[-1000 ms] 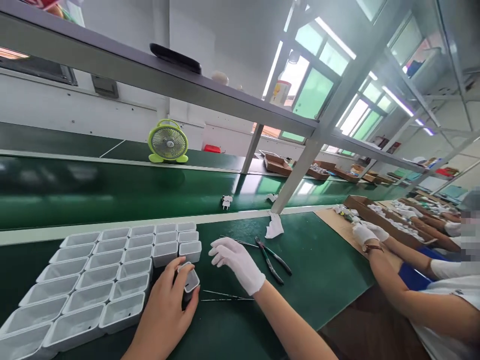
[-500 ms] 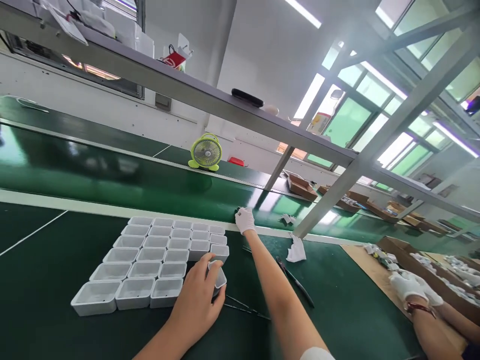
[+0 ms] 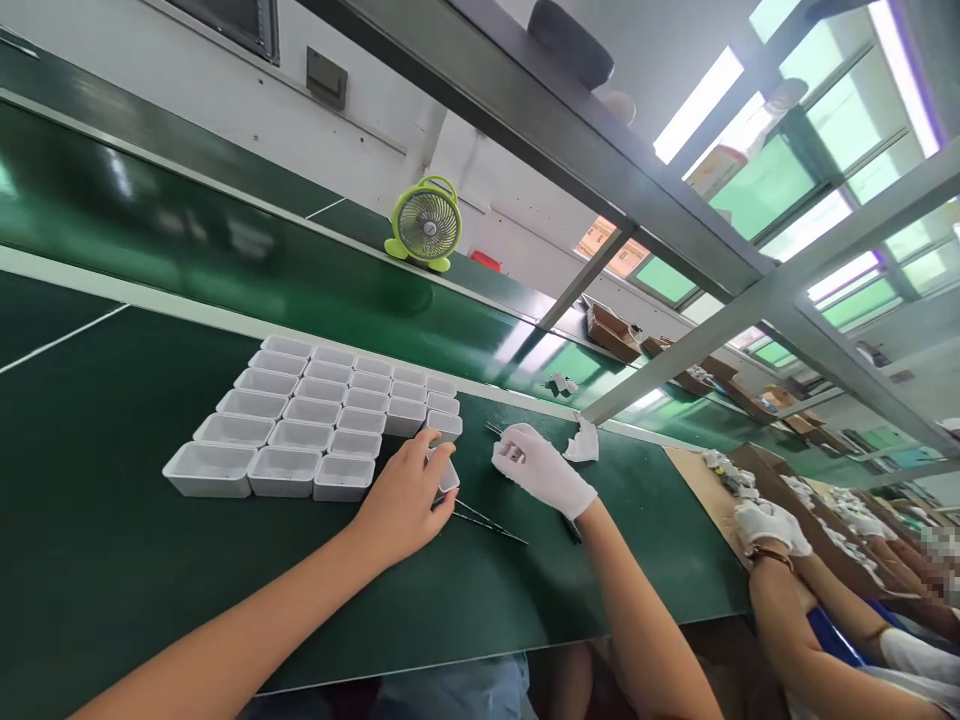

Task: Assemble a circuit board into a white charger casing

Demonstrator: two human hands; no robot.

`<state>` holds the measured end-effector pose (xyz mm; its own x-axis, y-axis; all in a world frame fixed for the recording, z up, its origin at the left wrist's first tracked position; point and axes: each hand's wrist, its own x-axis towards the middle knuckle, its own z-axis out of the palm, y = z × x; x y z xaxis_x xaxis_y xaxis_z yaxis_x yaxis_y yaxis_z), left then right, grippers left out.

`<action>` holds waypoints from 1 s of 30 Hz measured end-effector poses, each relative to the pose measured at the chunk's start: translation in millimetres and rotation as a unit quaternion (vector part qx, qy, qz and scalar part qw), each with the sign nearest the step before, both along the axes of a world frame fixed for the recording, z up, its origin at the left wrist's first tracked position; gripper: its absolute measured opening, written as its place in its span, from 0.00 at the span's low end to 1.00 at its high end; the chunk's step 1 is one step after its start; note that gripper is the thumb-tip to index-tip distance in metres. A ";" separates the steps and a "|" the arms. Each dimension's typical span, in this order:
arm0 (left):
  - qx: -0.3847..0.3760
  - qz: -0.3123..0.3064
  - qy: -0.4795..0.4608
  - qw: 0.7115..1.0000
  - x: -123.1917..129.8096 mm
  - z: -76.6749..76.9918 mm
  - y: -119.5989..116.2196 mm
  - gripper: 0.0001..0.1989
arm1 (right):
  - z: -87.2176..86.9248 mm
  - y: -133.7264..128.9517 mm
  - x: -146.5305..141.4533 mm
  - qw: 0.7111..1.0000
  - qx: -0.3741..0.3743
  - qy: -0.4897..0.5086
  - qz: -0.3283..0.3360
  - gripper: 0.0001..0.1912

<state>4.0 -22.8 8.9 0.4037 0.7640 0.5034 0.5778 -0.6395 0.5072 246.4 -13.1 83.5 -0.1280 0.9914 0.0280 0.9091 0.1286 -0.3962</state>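
My bare left hand [image 3: 405, 495] is closed around a small white plastic box [image 3: 448, 476], fingers over its near and left sides. Beside it, several like boxes [image 3: 283, 472] stand in close rows, open tops upward. My right hand [image 3: 541, 468], in a white glove, is curled over the green table to the right of the held box. Something small, greyish and white shows at its fingers, too small to name. Dark tweezers [image 3: 491, 522] lie between my hands. Another thin tool's tips [image 3: 493, 428] show behind my right hand. A dark handle [image 3: 574, 528] is mostly hidden by my right wrist.
A white cloth [image 3: 583, 440] lies by the shelf post. Along the back runs a green belt [image 3: 315, 310], with a green fan [image 3: 429, 225] beyond it. At right, a co-worker's gloved hands [image 3: 772, 527] are by a cardboard box [image 3: 757, 465]. A metal shelf [image 3: 517, 110] crosses overhead.
My right hand has drawn back from the belt to near the held box, with something small at its fingers. My left hand keeps hold of the box. The view has tilted downward.
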 end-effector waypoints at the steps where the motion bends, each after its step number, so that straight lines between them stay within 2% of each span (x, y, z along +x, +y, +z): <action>1: -0.011 0.002 0.002 1.000 -0.6 0.2 0.5 0.23 | -1.2 -1.0 -0.3 1.000 0.004 -0.001 -0.010 0.09; 3: -0.039 0.007 0.013 0.999 -2.1 -0.3 1.5 0.28 | -0.7 -0.1 2.0 0.998 0.026 -0.018 -0.056 0.16; 5: -0.068 0.009 0.023 0.997 -3.3 -2.2 2.5 0.32 | -0.3 1.8 5.1 0.994 0.034 -0.050 -0.090 0.17; 9: -0.109 0.017 -0.008 0.994 -3.0 -5.3 3.4 0.35 | -12.0 7.2 2.5 0.991 -0.020 -0.111 -0.070 0.15; 13: -0.135 -0.004 -0.067 0.989 -1.7 3.0 -0.5 0.30 | -27.0 16.8 -4.6 0.989 -0.039 -0.128 -0.063 0.09; 15: -0.153 -0.028 -0.099 0.983 -1.8 9.9 -4.4 0.27 | -27.5 18.9 -4.2 0.990 -0.036 -0.118 -0.065 0.08; 18: -0.221 -0.056 -0.150 0.962 -2.7 18.6 -9.9 0.27 | -19.8 13.4 5.6 0.994 -0.024 -0.090 -0.059 0.11; 20: -0.246 -0.056 -0.183 0.950 -3.7 23.2 -12.4 0.30 | -13.6 4.5 16.4 0.999 -0.006 -0.027 -0.041 0.17; 22: -0.239 -0.058 -0.194 0.950 -5.0 27.8 -14.3 0.31 | -10.8 -5.8 25.4 0.992 0.031 0.126 -0.004 0.25; 23: -0.230 -0.064 -0.192 0.952 -5.7 30.1 -15.2 0.30 | -11.2 -10.9 27.2 0.972 0.056 0.228 0.022 0.30; 24: -0.221 -0.074 -0.189 0.954 -6.5 32.3 -15.9 0.29 | -12.6 -15.9 26.6 0.940 0.080 0.329 0.051 0.34; 26: -0.204 -0.098 -0.192 0.955 -7.9 35.7 -17.2 0.28 | -16.6 -25.4 17.8 0.875 0.109 0.462 0.095 0.39; 28: -0.195 -0.113 -0.211 0.951 -8.9 37.0 -17.7 0.30 | -18.6 -34.3 2.3 0.843 0.118 0.511 0.122 0.39; 30: -0.180 -0.140 -0.229 0.946 -9.5 36.4 -17.0 0.31 | -16.8 -41.6 -13.2 0.834 0.121 0.518 0.144 0.36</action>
